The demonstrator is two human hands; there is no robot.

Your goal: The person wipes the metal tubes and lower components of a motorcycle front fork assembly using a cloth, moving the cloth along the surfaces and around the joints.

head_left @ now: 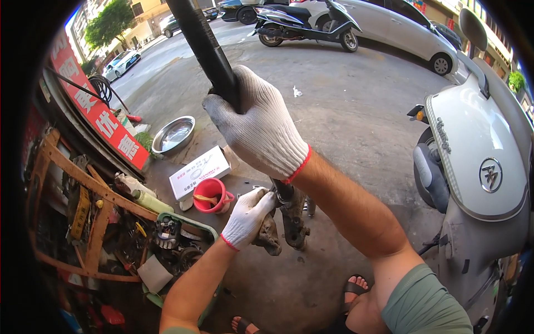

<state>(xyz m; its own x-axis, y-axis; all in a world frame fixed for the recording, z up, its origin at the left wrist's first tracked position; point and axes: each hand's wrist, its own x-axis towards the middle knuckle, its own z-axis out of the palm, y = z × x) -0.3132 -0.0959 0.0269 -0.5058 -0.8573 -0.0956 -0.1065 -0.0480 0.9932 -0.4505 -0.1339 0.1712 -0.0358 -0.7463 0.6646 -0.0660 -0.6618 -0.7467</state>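
Note:
A long black tube (204, 44), resembling a scooter's fork leg, rises from between my hands past the top edge. My right hand (258, 122), in a white knit glove with a red cuff, is closed around its black sleeve. Lower down, my left hand (247, 217), gloved alike, grips the lower shaft beside a dirty metal fitting (269, 236). A dark metal lower end (293, 222) with a bolt lug points toward the ground. My right hand and forearm hide the middle of the tube.
Left of me are a rusty frame (97, 236), a green tray (207, 230) of parts, a red bucket (221, 207), a white box (200, 171) and a metal basin (173, 135). A white scooter (473, 139) stands close on the right; another scooter (308, 23) is parked farther off.

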